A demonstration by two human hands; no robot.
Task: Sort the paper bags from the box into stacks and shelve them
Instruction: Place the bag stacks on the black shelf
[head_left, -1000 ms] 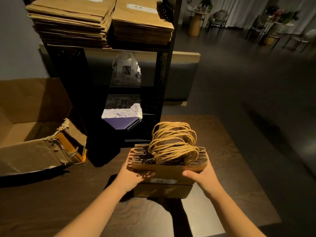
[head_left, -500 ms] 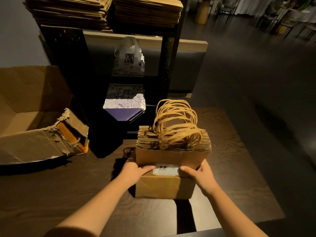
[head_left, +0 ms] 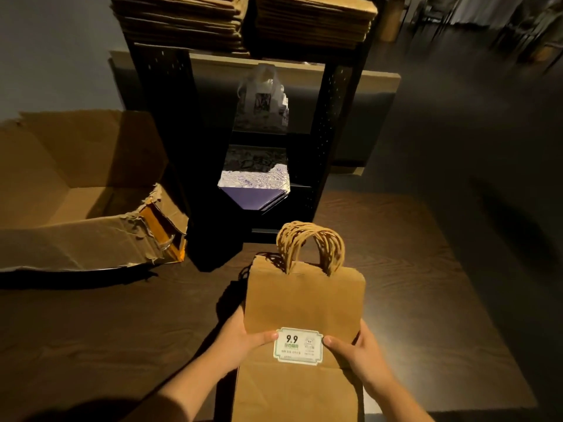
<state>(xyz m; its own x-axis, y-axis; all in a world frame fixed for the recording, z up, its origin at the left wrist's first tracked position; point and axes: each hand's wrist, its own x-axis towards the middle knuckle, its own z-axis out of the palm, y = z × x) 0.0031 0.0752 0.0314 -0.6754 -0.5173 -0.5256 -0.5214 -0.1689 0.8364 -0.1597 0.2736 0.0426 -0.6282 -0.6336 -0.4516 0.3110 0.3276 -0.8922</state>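
Both of your hands clasp the stack of paper bags (head_left: 304, 303) low on its sides, the left hand (head_left: 240, 342) at 9 o'clock of the white label (head_left: 298, 346) and the right hand (head_left: 355, 350) at 3 o'clock, each thumb pressed flat on the front face and the fingers wrapped out of sight behind. A second ago the stack sat upright on the table (head_left: 411, 269) with its folded edges toward you; now you have tipped it back so its broad front and label face you, twine handles (head_left: 310, 245) pointing to 12 o'clock. That suggests the stack is squared and ready to go to the black shelf (head_left: 326, 141) at 12 o'clock, beneath the stacks already shelved. At 10 o'clock the torn box (head_left: 76, 208) lies open.
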